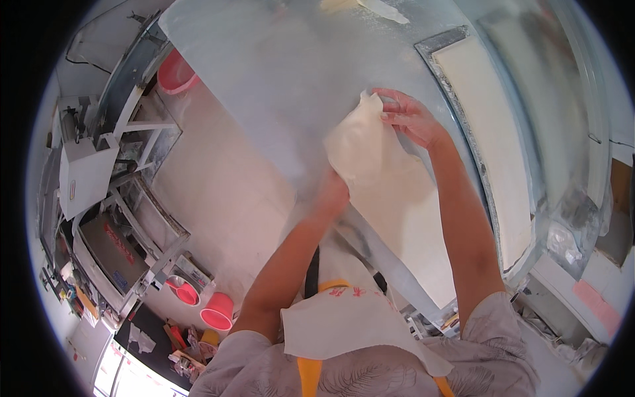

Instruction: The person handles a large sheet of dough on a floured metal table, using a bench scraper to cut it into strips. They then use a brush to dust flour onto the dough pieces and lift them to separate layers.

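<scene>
A pale cream, dough-like sheet (pixel 397 218) stretches over the pale grey-blue tabletop (pixel 251 79), its upper end lifted and folded. My right hand (pixel 409 118) grips that lifted end near its top edge, fingers curled against it. Lower down, at the sheet's left edge, my left hand (pixel 336 192) has hold of it, with the fingertips mostly hidden. Haze or powder blurs the area around that hand and the table's middle.
Along the right lies a long cream slab (pixel 481 132) in a dark-edged strip. Pink basins (pixel 175 76) and a bucket (pixel 217 311) sit at left. A white machine (pixel 86 165) and metal frames stand left; pale scraps (pixel 383 10) lie at the top.
</scene>
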The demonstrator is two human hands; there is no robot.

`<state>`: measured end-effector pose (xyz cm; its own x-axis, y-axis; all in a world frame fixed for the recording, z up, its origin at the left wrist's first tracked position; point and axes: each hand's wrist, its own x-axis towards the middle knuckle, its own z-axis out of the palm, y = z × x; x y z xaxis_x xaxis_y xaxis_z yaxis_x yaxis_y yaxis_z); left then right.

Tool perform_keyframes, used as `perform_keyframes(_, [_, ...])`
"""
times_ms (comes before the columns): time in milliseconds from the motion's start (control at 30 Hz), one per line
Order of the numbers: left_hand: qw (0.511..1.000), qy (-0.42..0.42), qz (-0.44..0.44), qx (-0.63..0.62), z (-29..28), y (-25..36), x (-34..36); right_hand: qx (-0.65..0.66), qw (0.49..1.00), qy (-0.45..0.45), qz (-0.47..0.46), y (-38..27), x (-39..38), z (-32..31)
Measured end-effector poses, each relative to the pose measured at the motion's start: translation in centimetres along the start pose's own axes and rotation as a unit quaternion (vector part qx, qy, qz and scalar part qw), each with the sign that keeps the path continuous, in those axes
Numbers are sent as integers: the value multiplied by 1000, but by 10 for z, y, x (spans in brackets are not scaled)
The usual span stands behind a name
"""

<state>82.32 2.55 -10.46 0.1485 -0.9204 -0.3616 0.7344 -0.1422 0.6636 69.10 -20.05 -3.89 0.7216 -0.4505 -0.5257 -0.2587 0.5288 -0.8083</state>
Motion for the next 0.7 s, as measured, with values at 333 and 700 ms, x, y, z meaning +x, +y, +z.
perform_keyframes(333, [988,140,0,-73,-25,85,26,-60,995,47,-66,-13,70,27])
perform_keyframes(700, [979,194,5,67,-51,99,49,-48,998,29,-43,-16,84,22])
